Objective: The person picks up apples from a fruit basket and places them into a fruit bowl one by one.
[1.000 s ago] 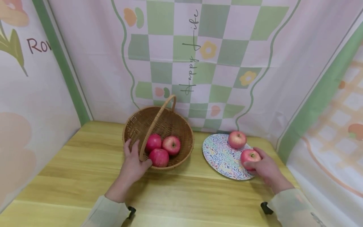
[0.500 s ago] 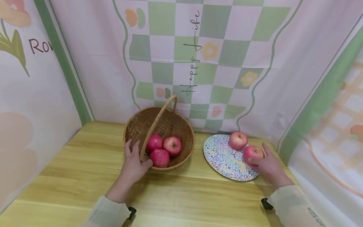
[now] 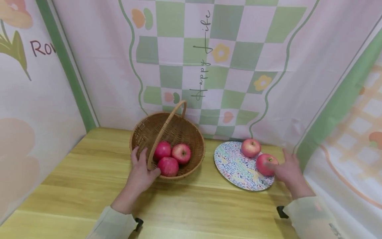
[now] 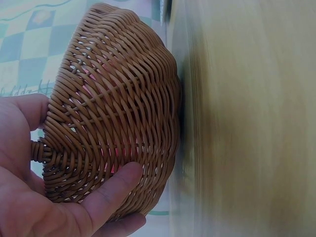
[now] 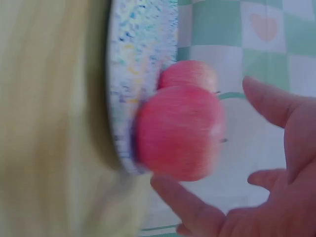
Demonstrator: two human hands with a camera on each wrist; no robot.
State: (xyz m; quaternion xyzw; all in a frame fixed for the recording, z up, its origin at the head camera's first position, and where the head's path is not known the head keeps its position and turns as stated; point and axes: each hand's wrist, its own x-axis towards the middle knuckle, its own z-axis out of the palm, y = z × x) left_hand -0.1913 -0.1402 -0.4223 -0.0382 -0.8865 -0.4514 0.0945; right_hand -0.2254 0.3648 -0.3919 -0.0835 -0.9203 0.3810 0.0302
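My left hand (image 3: 139,179) holds the near left rim of a round wicker basket (image 3: 192,132), by the foot of its handle (image 3: 167,125). In the left wrist view its thumb is at the rim, and its fingers (image 4: 116,190) lie along the woven outer wall. Three red apples (image 3: 168,167) sit in the basket. Two more apples rest on a speckled round plate (image 3: 231,162): one (image 3: 250,148) at the back, one (image 3: 264,162) in front. Beside the front apple, my right hand (image 3: 293,174) has its fingers spread and nothing in its grasp.
Basket and plate stand apart on a wooden table (image 3: 191,209), with the basket left and the plate right. A printed cloth (image 3: 194,76) hangs right behind them. More cloth panels (image 3: 343,149) close off both sides.
My right hand has let go of the front apple, which now sits on the plate, and has drawn back to the right with its fingers opening. The left hand has stayed on the basket.
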